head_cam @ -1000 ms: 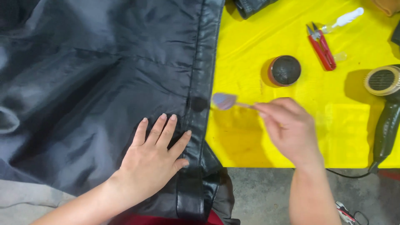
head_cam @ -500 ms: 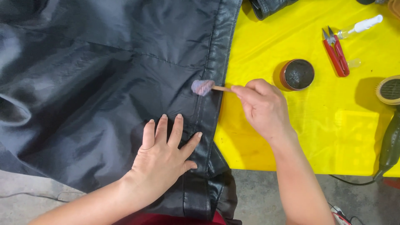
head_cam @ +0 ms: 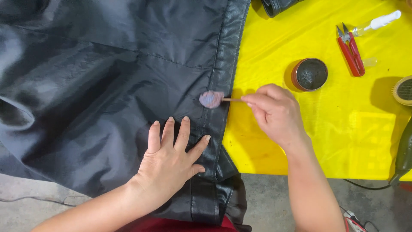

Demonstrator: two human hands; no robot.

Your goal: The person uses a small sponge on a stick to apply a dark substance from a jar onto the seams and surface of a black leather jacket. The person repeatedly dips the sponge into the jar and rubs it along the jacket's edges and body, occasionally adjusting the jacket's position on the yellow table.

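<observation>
Dauber on the jacket's leather edge

The right hand (head_cam: pixel 277 114) pinches a thin stick whose woolly dauber (head_cam: pixel 211 99) touches the black jacket (head_cam: pixel 107 77) at its leather edge, just above the left hand (head_cam: pixel 171 161), which lies flat, fingers spread, on the lining; an open tin (head_cam: pixel 310 74) sits on the yellow desk (head_cam: pixel 343 129).
</observation>
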